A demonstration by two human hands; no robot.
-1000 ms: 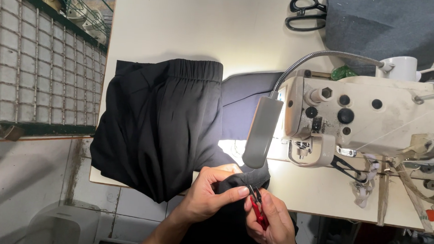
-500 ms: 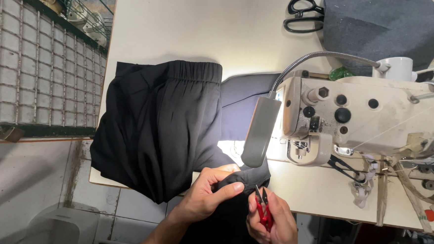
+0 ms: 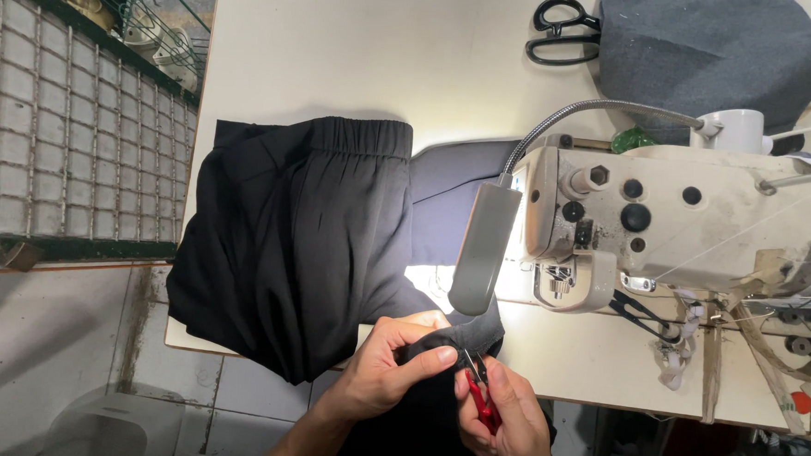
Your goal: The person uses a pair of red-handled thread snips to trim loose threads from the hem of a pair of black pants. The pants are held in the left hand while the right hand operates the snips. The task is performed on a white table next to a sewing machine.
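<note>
Trimming step: my left hand [image 3: 389, 371] pinches the edge of the black cloth [image 3: 303, 250] at the near table [image 3: 340, 58] edge, and my right hand [image 3: 506, 428] is closed around the red snips [image 3: 482, 399], blades at the pinched hem. Next move calls for a taut edge and a close, careful snip. Versus a second ago, both hands sit about where they were; the snips have tilted slightly.

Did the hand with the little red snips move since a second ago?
Barely. The right hand with the red snips stays just below the sewing machine's lamp, at the black fabric's edge.
</note>
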